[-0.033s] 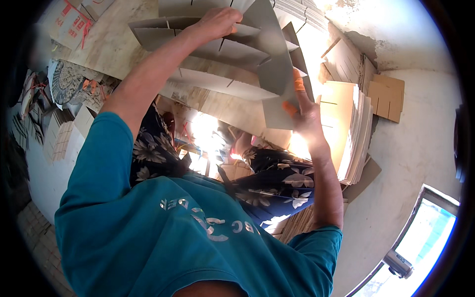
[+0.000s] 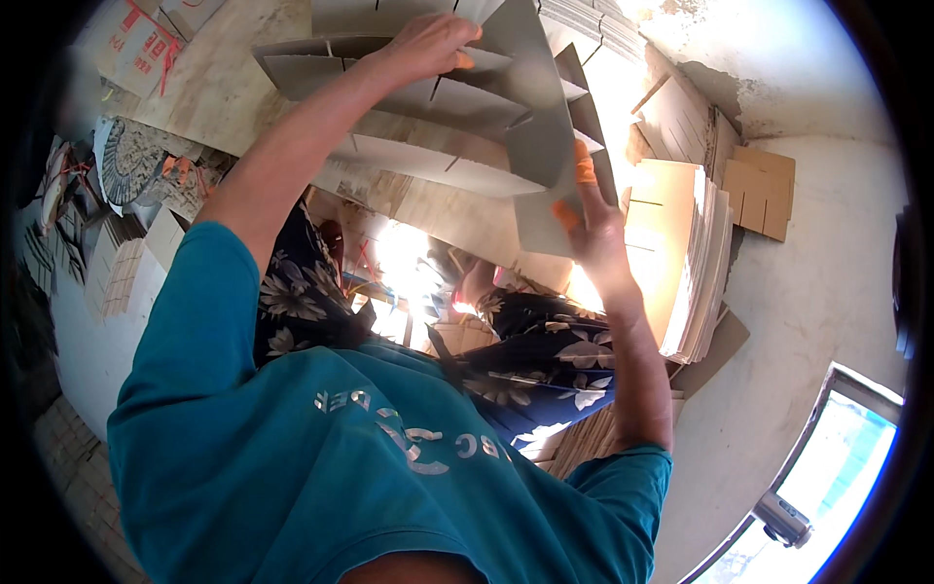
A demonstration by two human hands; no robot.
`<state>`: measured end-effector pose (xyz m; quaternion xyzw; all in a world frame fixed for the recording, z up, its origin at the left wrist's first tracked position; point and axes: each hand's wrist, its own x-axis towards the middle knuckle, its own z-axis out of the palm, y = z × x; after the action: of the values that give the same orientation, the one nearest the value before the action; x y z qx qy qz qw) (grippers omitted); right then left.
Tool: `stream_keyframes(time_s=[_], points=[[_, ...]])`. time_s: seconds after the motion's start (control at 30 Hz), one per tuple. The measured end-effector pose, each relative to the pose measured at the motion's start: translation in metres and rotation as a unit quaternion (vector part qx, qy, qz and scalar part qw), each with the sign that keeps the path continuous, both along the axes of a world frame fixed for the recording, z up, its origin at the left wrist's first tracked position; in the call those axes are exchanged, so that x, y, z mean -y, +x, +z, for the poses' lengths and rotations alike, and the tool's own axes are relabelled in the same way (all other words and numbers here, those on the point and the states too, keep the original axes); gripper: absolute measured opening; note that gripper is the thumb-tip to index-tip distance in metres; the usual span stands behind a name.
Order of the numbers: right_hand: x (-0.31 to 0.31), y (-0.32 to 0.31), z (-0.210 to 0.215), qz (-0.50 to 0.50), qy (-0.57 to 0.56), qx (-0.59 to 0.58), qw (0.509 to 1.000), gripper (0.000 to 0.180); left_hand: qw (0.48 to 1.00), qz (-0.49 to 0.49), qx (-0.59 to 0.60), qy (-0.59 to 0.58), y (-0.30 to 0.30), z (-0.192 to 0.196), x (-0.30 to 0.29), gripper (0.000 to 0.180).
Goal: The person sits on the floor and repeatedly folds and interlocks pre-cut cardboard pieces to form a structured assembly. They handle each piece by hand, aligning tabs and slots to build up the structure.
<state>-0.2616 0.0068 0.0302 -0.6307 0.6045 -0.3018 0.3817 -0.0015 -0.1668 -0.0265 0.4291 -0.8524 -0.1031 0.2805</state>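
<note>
Apparently between the hands (image 2: 596, 229): cardboard panel (image 2: 543, 122)

Wht ltrs (image 2: 361, 400) on tee (image 2: 282, 457), red-print ctn (image 2: 122, 49)

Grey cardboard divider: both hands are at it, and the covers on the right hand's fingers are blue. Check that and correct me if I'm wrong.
One thing is wrong: the finger covers on the right hand are orange, not blue, as the head view shows. The left hand and right hand are indeed both at the grey cardboard divider.
</note>
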Motion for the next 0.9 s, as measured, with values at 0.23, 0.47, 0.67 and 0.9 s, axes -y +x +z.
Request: stream_keyframes(time_s=[0.23,0.47,0.67,0.9], points=[[-0.023,-0.005,-0.018,0.075,-0.110,-0.219,0.967,0.079,0.982,-0.124,0.122,0.073,-0.005,0.002,-0.036,0.025],[-0.015,-0.013,-0.001,0.083,-0.105,-0.237,0.962,0.082,0.981,-0.167,0.089,0.036,-0.010,-0.009,-0.036,0.021],[-0.008,-0.010,0.006,0.129,-0.174,-0.202,0.955,0.083,0.983,-0.179,0.033,0.027,-0.007,-0.017,-0.037,0.023],[-0.017,-0.008,-0.032,0.149,-0.086,-0.240,0.955,0.080,0.981,-0.131,0.125,0.067,-0.018,-0.010,-0.036,0.026]])
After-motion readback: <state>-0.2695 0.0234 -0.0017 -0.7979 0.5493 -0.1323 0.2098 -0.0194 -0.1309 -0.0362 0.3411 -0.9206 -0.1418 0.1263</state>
